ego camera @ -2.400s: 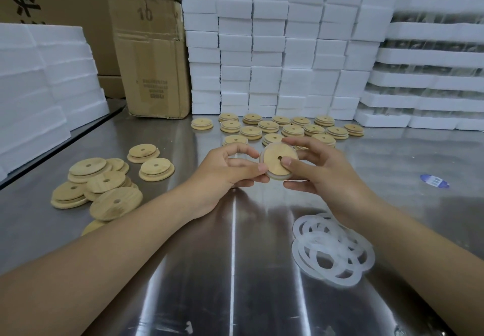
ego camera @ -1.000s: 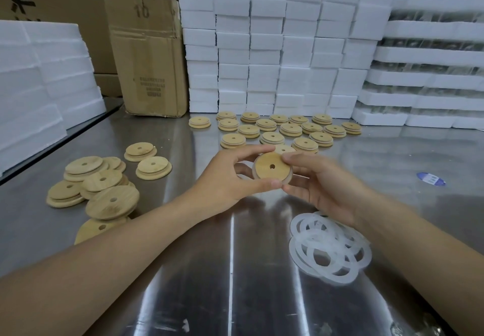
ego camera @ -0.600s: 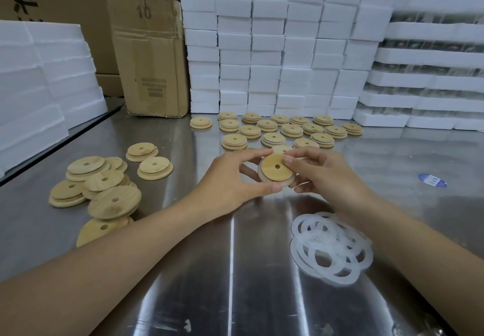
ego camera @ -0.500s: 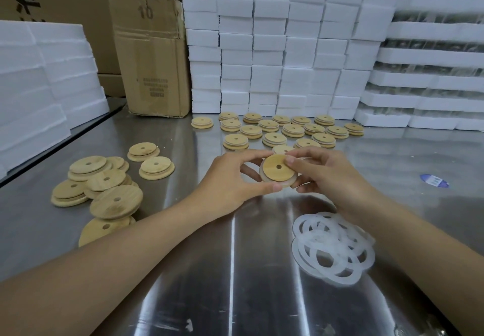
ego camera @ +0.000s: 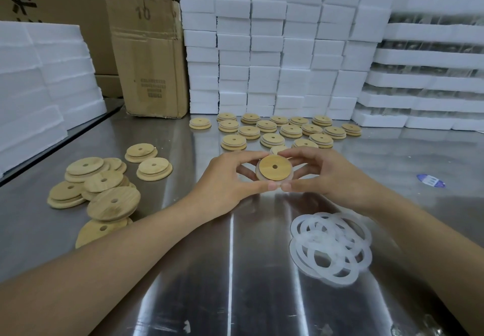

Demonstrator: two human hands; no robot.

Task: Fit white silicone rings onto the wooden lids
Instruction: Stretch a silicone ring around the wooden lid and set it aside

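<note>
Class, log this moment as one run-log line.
step: ring fitting | left hand: pinches wooden lid | right hand: pinches same lid | silicone rings: piled on table

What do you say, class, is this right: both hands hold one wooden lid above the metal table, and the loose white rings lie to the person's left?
One slip. The head view shows the white rings lying to the person's right, not left. The rest stands: left hand and right hand hold one wooden lid above the metal table.
</note>
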